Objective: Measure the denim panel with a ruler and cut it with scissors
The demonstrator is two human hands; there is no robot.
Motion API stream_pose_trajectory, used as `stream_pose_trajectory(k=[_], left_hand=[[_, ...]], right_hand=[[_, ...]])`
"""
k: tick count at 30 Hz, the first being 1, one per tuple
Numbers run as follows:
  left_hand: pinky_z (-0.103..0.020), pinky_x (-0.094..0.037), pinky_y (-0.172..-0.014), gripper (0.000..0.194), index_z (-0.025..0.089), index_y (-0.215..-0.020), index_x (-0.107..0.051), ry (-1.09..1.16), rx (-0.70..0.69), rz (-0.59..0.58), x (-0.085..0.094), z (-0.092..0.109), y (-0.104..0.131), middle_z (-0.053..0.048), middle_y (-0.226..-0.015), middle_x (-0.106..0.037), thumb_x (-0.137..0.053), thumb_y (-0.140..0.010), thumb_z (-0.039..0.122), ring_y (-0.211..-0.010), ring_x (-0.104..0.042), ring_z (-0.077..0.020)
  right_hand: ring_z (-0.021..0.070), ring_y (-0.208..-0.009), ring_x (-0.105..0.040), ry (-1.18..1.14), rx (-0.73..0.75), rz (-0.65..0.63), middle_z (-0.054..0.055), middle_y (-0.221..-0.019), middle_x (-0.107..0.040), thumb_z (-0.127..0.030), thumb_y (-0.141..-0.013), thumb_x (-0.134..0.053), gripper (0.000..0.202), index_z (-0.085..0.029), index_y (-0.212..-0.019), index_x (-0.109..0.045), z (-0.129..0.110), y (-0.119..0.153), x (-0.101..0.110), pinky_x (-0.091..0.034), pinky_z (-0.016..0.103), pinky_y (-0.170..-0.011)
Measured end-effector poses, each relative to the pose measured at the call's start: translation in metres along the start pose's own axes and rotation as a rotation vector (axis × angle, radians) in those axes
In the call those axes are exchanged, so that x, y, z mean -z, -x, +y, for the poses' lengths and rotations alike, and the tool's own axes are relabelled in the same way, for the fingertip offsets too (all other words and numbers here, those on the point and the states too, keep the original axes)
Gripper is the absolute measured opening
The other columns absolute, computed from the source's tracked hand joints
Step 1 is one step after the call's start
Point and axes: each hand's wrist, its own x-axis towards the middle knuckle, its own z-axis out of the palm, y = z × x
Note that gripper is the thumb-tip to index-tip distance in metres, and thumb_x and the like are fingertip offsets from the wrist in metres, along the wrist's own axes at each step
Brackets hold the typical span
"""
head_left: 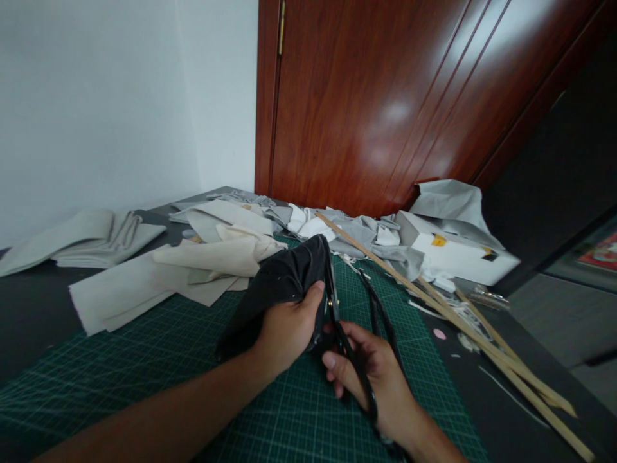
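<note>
My left hand (289, 328) grips a folded piece of black fabric (284, 273), with the thumb on top and the other fingers hidden beneath. In my right hand (369, 366) is a pair of scissors (340, 328) with black handles. Its blades lie along the right edge of the black fabric, pointing away from me. Whether the blades are apart is hard to make out. Both hands are over a green cutting mat (270, 411) with a printed grid. Narrow black strips (380, 308) lie on the mat just right of the scissors.
Folded pale cloth (96, 238) and loose cream fabric pieces (212, 254) lie to the left. Grey and white scraps (357, 228) fill the back. A white box (457, 251) stands at the back right. Long wooden strips (463, 321) cross the table's right side.
</note>
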Motion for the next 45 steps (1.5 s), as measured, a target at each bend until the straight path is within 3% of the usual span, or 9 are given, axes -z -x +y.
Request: stream_pose_trajectory(k=[5,14,29,45], left_hand=[[-0.04,-0.057,-0.084,0.033,0.023,-0.069,-0.074,-0.037,0.055,-0.057,0.0001,0.0014,-0.0001,-0.006,-0.077,-0.081,-0.062,-0.084,0.049,-0.081,-0.077,-0.0285],[-0.039,-0.058,-0.087,0.028,0.022,-0.072,-0.076,-0.008,0.011,-0.025,-0.0006,0.0017,-0.0011,-0.006,-0.081,-0.082,-0.064,-0.082,0.045,-0.083,-0.077,-0.0275],[-0.036,-0.057,-0.076,0.031,0.023,-0.064,-0.071,-0.003,0.029,-0.055,-0.0007,0.0018,-0.0004,-0.004,-0.07,-0.077,-0.062,-0.081,0.047,-0.072,-0.074,-0.0245],[-0.036,-0.057,-0.082,0.027,0.023,-0.07,-0.074,0.042,-0.02,-0.042,-0.0011,0.0043,0.0003,-0.003,-0.077,-0.08,-0.063,-0.081,0.045,-0.079,-0.076,-0.0244]], right_hand=[[0.0088,-0.05,-0.052,-0.002,-0.009,0.008,-0.004,-0.068,-0.059,-0.055,-0.088,-0.08,0.046,-0.016,-0.108,-0.069,-0.0014,-0.0006,-0.0003,-0.043,0.021,-0.047],[0.0093,-0.049,-0.052,0.009,-0.018,0.022,-0.004,-0.068,-0.059,-0.055,-0.086,-0.081,0.048,-0.016,-0.111,-0.069,-0.0027,-0.0005,-0.0016,-0.045,0.021,-0.045],[0.0094,-0.049,-0.053,0.026,-0.001,0.012,-0.004,-0.069,-0.06,-0.052,-0.088,-0.079,0.044,-0.016,-0.112,-0.069,-0.0011,-0.0003,0.0001,-0.044,0.021,-0.046],[0.0089,-0.049,-0.053,0.01,-0.023,0.019,-0.004,-0.067,-0.061,-0.053,-0.084,-0.084,0.049,-0.016,-0.111,-0.068,-0.007,0.0011,-0.0012,-0.045,0.02,-0.046]])
